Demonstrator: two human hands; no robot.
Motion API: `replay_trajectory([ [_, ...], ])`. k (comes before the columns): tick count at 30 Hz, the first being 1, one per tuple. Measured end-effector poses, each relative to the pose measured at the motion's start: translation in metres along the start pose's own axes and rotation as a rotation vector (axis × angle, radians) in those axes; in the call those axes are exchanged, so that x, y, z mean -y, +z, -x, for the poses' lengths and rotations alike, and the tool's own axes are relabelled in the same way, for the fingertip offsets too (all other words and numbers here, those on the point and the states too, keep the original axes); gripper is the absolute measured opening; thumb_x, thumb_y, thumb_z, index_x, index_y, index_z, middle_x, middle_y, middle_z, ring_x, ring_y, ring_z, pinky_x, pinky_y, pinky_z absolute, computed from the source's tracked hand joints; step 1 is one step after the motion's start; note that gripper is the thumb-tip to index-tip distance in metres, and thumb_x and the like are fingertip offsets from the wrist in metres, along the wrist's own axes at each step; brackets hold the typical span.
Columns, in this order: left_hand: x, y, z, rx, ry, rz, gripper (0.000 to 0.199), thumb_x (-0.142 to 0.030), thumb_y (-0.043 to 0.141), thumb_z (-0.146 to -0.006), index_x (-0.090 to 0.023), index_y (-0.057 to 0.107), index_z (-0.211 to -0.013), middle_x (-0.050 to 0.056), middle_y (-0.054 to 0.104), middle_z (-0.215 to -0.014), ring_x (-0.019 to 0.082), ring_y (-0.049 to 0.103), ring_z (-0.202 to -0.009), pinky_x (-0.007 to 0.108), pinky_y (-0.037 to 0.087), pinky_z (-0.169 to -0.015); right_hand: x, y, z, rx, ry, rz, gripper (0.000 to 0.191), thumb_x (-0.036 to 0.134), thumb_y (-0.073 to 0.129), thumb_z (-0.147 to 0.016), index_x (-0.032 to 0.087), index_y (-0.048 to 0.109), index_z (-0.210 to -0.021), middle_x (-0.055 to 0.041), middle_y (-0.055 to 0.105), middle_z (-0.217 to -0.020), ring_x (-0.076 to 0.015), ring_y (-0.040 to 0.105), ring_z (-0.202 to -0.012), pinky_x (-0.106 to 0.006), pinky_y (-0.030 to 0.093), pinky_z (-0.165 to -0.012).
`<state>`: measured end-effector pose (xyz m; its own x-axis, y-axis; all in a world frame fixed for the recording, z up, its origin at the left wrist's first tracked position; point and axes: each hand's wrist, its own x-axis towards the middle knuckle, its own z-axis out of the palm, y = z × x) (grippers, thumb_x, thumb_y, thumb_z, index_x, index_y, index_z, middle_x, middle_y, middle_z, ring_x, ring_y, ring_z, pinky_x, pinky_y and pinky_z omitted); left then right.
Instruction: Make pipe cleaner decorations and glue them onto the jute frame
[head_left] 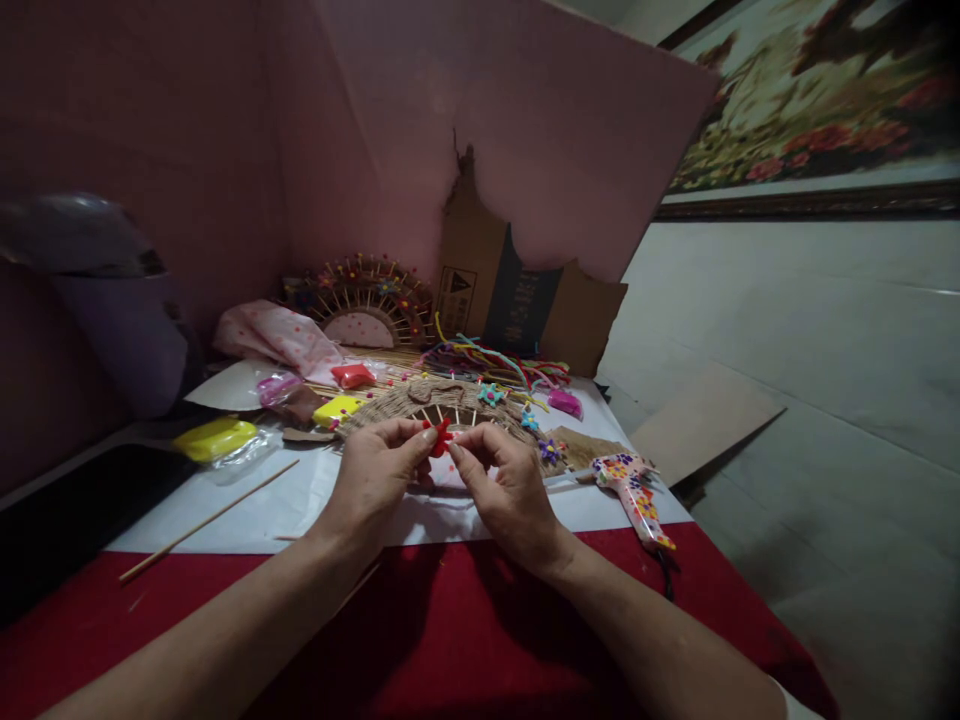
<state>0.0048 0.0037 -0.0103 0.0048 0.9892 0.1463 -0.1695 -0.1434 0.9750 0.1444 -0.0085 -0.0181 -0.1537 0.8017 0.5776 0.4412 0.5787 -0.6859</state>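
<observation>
The left hand (375, 480) and right hand (514, 490) almost meet, thumbs and fingertips pinched together on a small red flower-shaped piece (441, 438) held between them, above the surface (465, 640). Just beyond the hands lies a twine-wrapped arch (405, 406) with thin sticks and colored flowers, partly hidden by them. To the right hand's right is a flower-patterned glue gun (630, 485); to the left hand's left, a wooden stick (210, 520) and, past it, a yellow packet (216, 438). Farther beyond the hands are fuzzy colored stems (487, 352), a second decorated arch (360, 300) and upright cardboard (476, 265).
</observation>
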Motion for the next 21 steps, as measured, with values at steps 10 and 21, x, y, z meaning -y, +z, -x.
replay_trajectory([
  [10, -0.0029, 0.0043, 0.0049, -0.007, 0.012, 0.017, 0.016, -0.026, 0.067, -0.065, -0.011, 0.064, -0.065, -0.001, 0.058, -0.053, 0.008, 0.050, -0.047, 0.019, 0.041, -0.045, -0.0018, 0.0015, 0.0003, -0.066, -0.027, 0.065, 0.011, 0.021, 0.052, -0.084, 0.016, 0.059, -0.077, -0.0013, 0.059, -0.071, -0.0110, 0.051, -0.061, -0.023, 0.039, -0.057],
  [21, -0.0044, 0.0060, 0.0058, 0.001, -0.132, 0.239, 0.018, -0.020, 0.072, -0.057, -0.010, 0.066, -0.071, 0.002, 0.065, -0.060, 0.010, 0.057, -0.050, 0.021, 0.047, -0.048, -0.0014, 0.0014, 0.0010, -0.079, -0.006, 0.131, 0.013, 0.023, 0.051, -0.084, 0.017, 0.057, -0.075, -0.0016, 0.059, -0.069, -0.0114, 0.050, -0.059, -0.024, 0.038, -0.055],
])
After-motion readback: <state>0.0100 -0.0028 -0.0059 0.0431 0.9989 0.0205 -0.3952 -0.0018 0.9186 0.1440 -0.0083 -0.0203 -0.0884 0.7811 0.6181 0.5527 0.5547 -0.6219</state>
